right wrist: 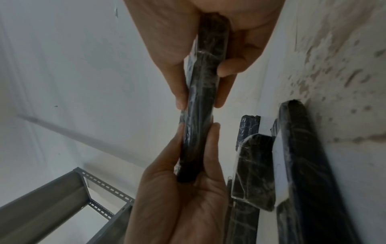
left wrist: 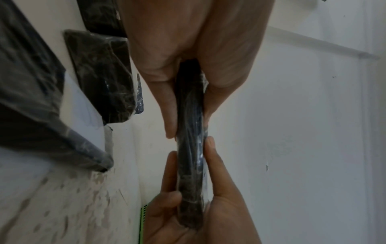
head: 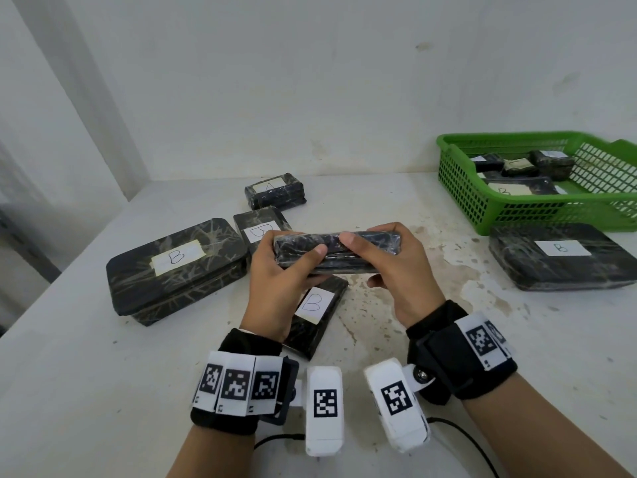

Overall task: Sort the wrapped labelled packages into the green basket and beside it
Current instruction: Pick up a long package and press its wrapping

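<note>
Package up on edge between both hands, label side not showing yet

The package [head: 336, 251] is off the table [head: 396, 215], long axis running left-right across the body, thin edge facing the head cam, so whatever letter it has can't be read from here. Left hand [head: 281, 270] pinches the left end, right hand [head: 396, 267] the right end, thumbs on the near face and fingers curled round the far one. Basket [head: 458, 177] sits well off to the right, so I'd guess the right hand is the one to carry it over. Wrist views show the thin edge squeezed between thumb and fingers [left wrist: 170, 105] dead-on, plus a grey rack [right wrist: 62, 194] the head view misses; only the head view gives readable labels on the other packs.
</note>
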